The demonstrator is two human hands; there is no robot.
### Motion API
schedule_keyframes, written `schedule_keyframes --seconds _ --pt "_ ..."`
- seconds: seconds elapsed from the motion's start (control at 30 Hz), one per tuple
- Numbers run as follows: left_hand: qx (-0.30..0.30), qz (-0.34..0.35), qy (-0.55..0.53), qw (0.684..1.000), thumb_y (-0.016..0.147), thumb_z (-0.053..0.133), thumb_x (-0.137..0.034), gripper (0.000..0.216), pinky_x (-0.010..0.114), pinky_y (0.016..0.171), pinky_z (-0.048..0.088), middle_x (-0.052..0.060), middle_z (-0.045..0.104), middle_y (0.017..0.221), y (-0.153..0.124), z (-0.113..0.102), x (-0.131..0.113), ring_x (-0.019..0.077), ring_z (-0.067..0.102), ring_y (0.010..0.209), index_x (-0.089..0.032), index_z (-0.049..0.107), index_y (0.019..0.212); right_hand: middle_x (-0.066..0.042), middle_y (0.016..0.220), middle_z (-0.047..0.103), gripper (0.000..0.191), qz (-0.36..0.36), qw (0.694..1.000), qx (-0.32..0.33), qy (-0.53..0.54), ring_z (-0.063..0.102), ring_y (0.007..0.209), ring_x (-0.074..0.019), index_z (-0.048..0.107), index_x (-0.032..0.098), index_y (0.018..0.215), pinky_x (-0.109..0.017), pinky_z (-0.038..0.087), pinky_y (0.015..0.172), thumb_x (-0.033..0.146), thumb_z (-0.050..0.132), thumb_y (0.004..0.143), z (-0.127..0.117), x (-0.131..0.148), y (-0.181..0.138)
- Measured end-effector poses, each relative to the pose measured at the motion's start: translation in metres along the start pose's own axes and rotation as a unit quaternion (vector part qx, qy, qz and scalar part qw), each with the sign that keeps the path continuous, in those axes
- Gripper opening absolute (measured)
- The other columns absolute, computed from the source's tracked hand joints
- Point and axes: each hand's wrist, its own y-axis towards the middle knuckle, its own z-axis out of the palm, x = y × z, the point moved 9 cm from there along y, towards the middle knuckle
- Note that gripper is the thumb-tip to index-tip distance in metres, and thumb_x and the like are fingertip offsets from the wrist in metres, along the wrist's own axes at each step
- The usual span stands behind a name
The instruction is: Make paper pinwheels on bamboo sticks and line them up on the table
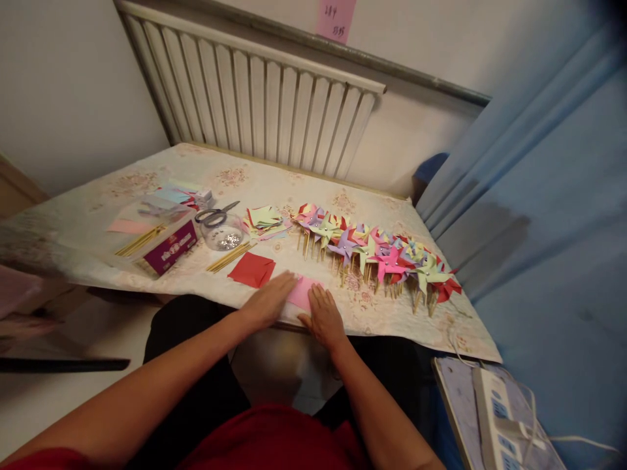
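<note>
A pink sheet of paper point(300, 295) lies at the table's front edge between my two hands. My left hand point(270, 299) rests flat over its left side, fingers stretched forward. On its right side lies my right hand point(324, 314), fingers extended and thumb apart. Just left of the pink sheet is a stack of red paper squares point(251, 269). Thin wooden sticks point(228, 257) lie beyond the red stack, near a clear round dish point(223, 239) of small shiny pieces. Scissors point(215, 215) rest across the dish's far rim.
Many finished paper pinwheels point(389, 261) on sticks fill the table's right side. Mixed paper squares point(264, 220) are piled behind the red stack. A purple-labelled box point(171, 247) holding sticks stands left. A power strip point(497, 418) lies at lower right, beside a blue curtain point(553, 215).
</note>
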Motion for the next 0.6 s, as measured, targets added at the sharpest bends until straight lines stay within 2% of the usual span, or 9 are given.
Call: schedule_keyframes --seconds 0.1,0.17,0.27,0.33,0.47,0.6 --pt "0.006 0.082 -0.071 0.994 0.091 0.042 -0.018 0.056 0.046 0.116 0.035 0.015 0.046 0.150 0.017 0.023 -0.044 0.0237 0.038 0.142 -0.015 0.039 0.146 -0.022 0.150 0.042 0.068 -0.006 1.000 0.000 0.008 0.031 0.145 -0.0316 0.037 0.006 0.147 -0.054 0.025 0.118 0.043 0.056 0.093 -0.001 0.002 0.000" --pt "0.025 0.082 -0.077 0.993 0.088 0.048 -0.020 0.056 0.044 0.115 0.037 0.016 0.049 0.147 0.028 0.040 -0.051 0.0237 0.042 0.139 -0.013 0.042 0.144 -0.021 0.150 0.043 0.068 -0.012 1.000 -0.004 0.011 0.030 0.145 -0.0314 0.034 0.007 0.149 -0.055 0.025 0.117 0.039 0.055 0.093 -0.001 0.003 -0.001" --pt "0.063 0.013 -0.013 0.998 0.089 0.049 -0.020 0.051 0.041 0.116 0.034 0.020 0.051 0.145 0.037 0.065 -0.033 0.0243 0.044 0.138 -0.008 0.047 0.139 -0.022 0.151 0.041 0.071 -0.012 1.000 -0.011 0.005 0.029 0.145 -0.0325 0.032 0.006 0.150 -0.055 0.026 0.117 0.040 0.056 0.092 0.000 0.002 -0.001" --pt "0.062 -0.026 0.043 0.997 0.093 0.045 -0.023 0.049 0.041 0.117 0.032 0.018 0.047 0.148 0.036 0.073 -0.016 0.0244 0.040 0.141 -0.008 0.049 0.139 -0.023 0.151 0.040 0.073 -0.009 1.000 -0.009 -0.002 0.030 0.145 -0.0341 0.035 0.003 0.148 -0.055 0.026 0.117 0.044 0.057 0.092 0.002 0.001 -0.001" --pt "0.021 -0.041 0.115 0.992 0.099 0.035 -0.031 0.050 0.046 0.118 0.026 0.011 0.042 0.154 0.029 0.072 -0.002 0.0242 0.032 0.145 -0.014 0.044 0.145 -0.025 0.153 0.037 0.073 -0.003 1.000 0.000 -0.012 0.029 0.145 -0.0352 0.041 0.001 0.144 -0.055 0.024 0.118 0.049 0.059 0.091 0.005 -0.001 0.000" --pt "0.019 -0.044 0.138 0.989 0.098 0.035 -0.036 0.052 0.047 0.117 0.026 0.009 0.041 0.154 0.028 0.069 -0.001 0.0250 0.032 0.145 -0.016 0.044 0.146 -0.025 0.153 0.037 0.074 -0.007 1.000 0.002 -0.005 0.029 0.145 -0.0340 0.040 0.002 0.144 -0.055 0.024 0.118 0.049 0.060 0.090 0.006 0.000 -0.001"
